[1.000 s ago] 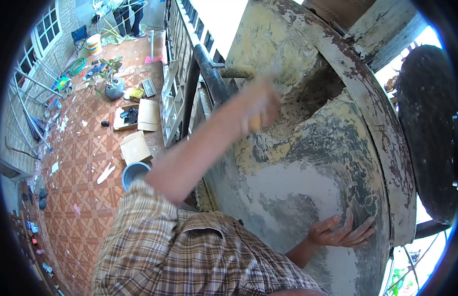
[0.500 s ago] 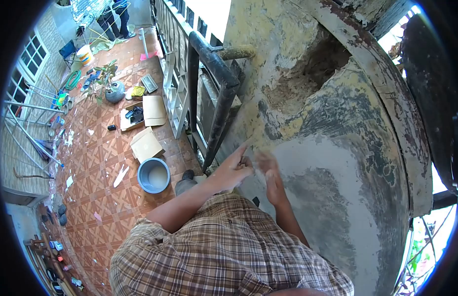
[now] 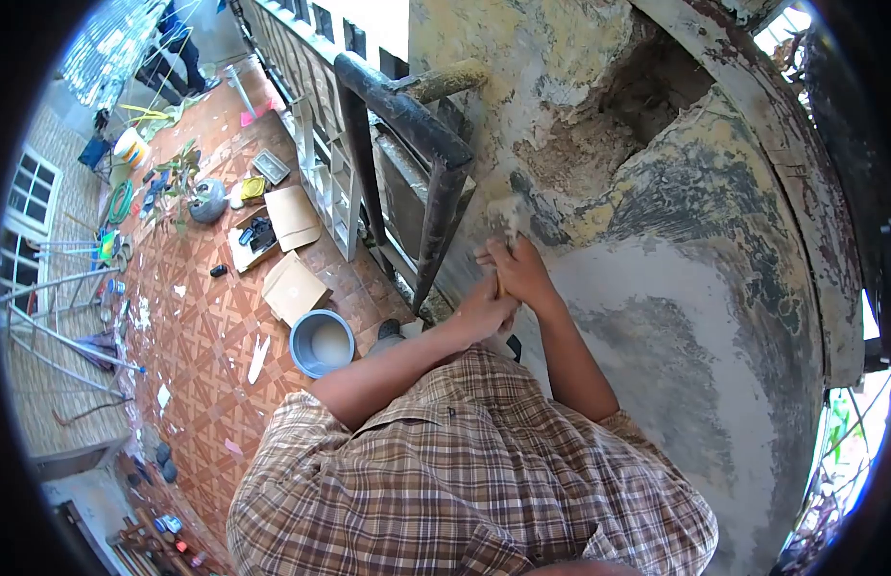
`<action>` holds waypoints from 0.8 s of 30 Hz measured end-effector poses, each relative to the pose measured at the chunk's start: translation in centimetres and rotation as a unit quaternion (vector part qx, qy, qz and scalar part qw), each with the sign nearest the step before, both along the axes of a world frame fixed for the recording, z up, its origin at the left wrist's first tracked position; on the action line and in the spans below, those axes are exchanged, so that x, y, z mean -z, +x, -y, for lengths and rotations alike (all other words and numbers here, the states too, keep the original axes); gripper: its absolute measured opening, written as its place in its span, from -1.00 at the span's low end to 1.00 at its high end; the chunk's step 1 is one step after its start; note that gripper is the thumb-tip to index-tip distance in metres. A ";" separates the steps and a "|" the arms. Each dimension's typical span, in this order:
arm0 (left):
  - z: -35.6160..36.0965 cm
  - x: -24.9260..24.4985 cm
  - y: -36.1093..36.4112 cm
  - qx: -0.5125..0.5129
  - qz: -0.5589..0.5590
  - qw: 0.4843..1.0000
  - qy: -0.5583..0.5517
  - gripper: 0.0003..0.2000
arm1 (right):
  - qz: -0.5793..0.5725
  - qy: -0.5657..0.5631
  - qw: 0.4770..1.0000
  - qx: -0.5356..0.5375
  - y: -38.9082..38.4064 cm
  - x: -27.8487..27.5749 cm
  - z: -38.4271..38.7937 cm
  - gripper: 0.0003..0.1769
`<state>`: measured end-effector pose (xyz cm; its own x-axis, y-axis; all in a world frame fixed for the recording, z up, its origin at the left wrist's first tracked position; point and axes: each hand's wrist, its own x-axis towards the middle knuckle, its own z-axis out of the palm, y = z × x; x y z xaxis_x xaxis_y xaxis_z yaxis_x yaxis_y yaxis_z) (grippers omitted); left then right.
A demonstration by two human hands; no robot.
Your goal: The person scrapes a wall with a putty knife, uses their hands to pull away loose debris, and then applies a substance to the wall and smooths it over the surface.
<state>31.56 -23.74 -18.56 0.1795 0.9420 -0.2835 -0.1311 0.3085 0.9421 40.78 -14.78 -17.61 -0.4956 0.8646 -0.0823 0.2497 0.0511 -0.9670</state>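
My right hand (image 3: pixel 525 276) is closed around what looks like a paintbrush (image 3: pixel 509 219), its pale, blurred head pointing up at the wall (image 3: pixel 580 226). Just below, my left hand (image 3: pixel 486 309) is curled shut against the right one, at the lower end of the yellowish handle. Both hands are in front of my chest, close to the wall's worn, peeling paint. Above them a broken hole (image 3: pixel 647 91) exposes rough brown material. To the right spreads a smooth grey plaster patch (image 3: pixel 647 336).
A black pipe railing (image 3: pixel 407 110) stands left of the hands. On the tiled floor are a blue bucket (image 3: pixel 322 369) with cloudy liquid, cardboard (image 3: pixel 297 288), a ladder (image 3: pixel 327 192) and a potted plant (image 3: pixel 207 200). Another person's legs (image 3: pixel 181 67) show at the far top left.
My left hand, earlier apart with a finger stretched out, has come right and down and closed by my right hand. The right hand has risen slightly; the view has shifted.
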 end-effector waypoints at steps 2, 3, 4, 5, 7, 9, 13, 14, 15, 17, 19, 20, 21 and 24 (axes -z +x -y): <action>-2.0 -0.5 -1.0 -0.013 0.045 0.999 0.008 -0.70 | -0.010 -0.015 1.000 -0.006 -1.2 -0.7 -1.0 -0.72; -3.0 -0.9 -1.5 -0.014 0.078 0.997 0.001 -0.69 | -0.006 -0.041 0.999 -0.002 -1.2 -1.4 -1.6 -0.69; -3.6 -1.3 -1.7 -0.016 0.112 0.994 -0.007 -0.69 | -0.001 -0.067 0.998 0.002 -1.3 -2.0 -2.2 -0.66; -3.9 -1.3 -1.8 -0.008 0.111 0.994 -0.010 -0.69 | -0.003 -0.069 0.998 0.010 -1.4 -2.0 -2.7 -0.66; -4.2 -1.1 -1.6 -0.050 0.111 0.991 -0.046 -0.56 | 0.065 -0.054 0.996 0.014 -1.5 -1.7 -3.3 -0.69; -3.8 -0.2 -0.8 -0.090 0.108 0.990 0.015 -0.49 | 0.144 0.028 0.989 0.027 -2.0 -0.1 -4.1 -0.68; -3.8 2.4 -2.1 -0.119 -0.030 0.979 0.166 -0.28 | 0.278 0.206 0.938 -0.005 -3.4 0.9 -4.2 -0.64; -3.7 2.4 -2.4 -0.111 -0.029 0.980 0.164 -0.28 | 0.280 0.202 0.939 0.002 -3.7 0.3 -4.0 -0.64; -3.7 2.3 -2.7 -0.122 -0.056 0.968 0.212 -0.24 | 0.281 0.141 0.949 0.031 -4.0 -0.5 -3.9 -0.62; -4.1 2.0 -3.4 -0.128 -0.080 0.954 0.261 -0.21 | 0.280 0.079 0.955 0.065 -4.6 -1.2 -3.7 -0.60; -4.3 1.6 -4.1 -0.105 -0.118 0.954 0.255 -0.18 | 0.067 0.033 0.992 0.106 -4.7 -0.8 -2.6 -0.52; -4.2 1.2 -4.3 -0.102 -0.117 0.954 0.255 -0.18 | 0.067 0.032 0.991 0.109 -4.7 -0.7 -2.2 -0.52; -3.9 0.8 -4.4 -0.084 -0.103 0.963 0.236 -0.20 | 0.005 -0.047 0.991 0.122 -4.7 -0.6 -1.6 -0.50; -3.9 1.2 -4.0 -0.066 -0.088 0.973 0.202 -0.24 | -0.046 -0.127 0.986 0.102 -3.6 1.1 -2.1 -0.50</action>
<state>27.54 -19.83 -19.72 0.0312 0.9945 0.1002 0.0303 -0.1012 0.9944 37.20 -12.67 -18.67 -0.3286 0.9045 -0.2717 0.1402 -0.2378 -0.9611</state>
